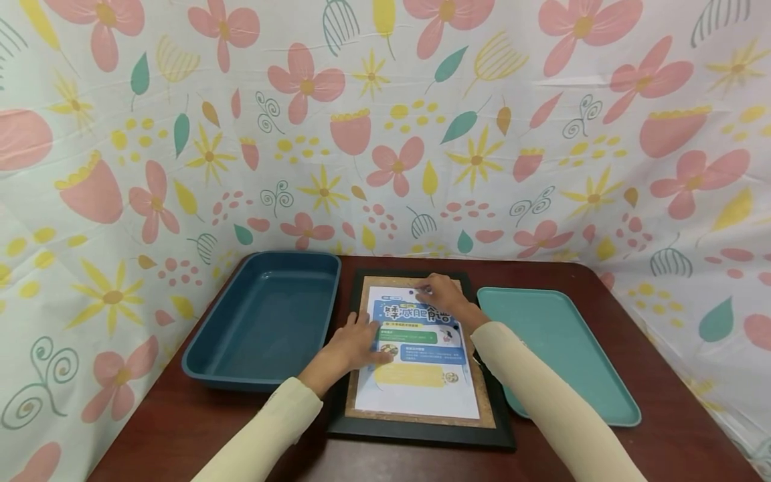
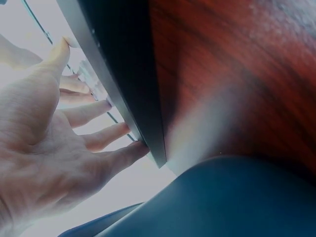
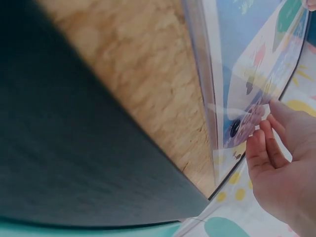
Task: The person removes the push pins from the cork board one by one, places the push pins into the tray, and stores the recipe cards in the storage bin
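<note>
A poster [image 1: 421, 395] lies on a cork backing [image 1: 361, 402] inside a black frame [image 1: 415, 432]. A clear sheet [image 3: 200, 74] covers the poster, glossy along its edge. My left hand [image 1: 355, 341] is spread at the poster's left side; in the left wrist view its fingertips [image 2: 133, 148] overlap the frame's side. At the poster's upper right corner is my right hand [image 1: 442, 292]. Its bent fingers [image 3: 264, 153] and thumb touch the clear sheet, where their reflections show. A dark round spot [image 3: 235, 128] shows beside these fingertips.
A deep blue tray [image 1: 207, 381] stands to the left of the frame, and a flat teal tray [image 1: 554, 348] lies to the right, partly under my right sleeve [image 1: 530, 381]. Behind the dark red table [image 1: 668, 442] hangs a flowered cloth [image 1: 385, 100].
</note>
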`<action>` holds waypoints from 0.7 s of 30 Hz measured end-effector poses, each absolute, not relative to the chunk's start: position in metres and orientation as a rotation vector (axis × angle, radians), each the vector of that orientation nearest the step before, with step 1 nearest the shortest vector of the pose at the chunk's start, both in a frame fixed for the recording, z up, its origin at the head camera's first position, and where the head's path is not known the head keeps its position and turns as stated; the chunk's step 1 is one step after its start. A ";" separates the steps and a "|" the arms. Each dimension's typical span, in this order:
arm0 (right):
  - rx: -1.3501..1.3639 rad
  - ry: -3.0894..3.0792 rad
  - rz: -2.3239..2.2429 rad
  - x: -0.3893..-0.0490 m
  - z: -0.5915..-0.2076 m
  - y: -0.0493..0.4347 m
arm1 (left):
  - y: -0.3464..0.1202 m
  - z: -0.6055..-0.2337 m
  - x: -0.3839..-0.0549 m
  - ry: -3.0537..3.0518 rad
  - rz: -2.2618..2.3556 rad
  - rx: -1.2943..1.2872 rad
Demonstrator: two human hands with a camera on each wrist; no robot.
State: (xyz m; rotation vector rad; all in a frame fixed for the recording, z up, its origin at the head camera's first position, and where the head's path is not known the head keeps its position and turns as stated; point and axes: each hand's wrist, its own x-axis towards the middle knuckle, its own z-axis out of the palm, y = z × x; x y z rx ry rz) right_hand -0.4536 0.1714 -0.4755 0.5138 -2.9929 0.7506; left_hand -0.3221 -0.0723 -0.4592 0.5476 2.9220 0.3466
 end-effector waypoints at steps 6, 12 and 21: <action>0.478 -2.964 0.856 -0.457 -0.480 0.169 | -0.072 -0.458 -0.321 2.923 0.328 0.550; 0.431 -2.950 0.939 -0.459 -0.483 0.167 | -0.071 -0.457 -0.322 2.922 0.310 0.546; 0.407 -2.917 1.054 -0.458 -0.485 0.164 | -0.071 -0.457 -0.322 2.920 0.282 0.544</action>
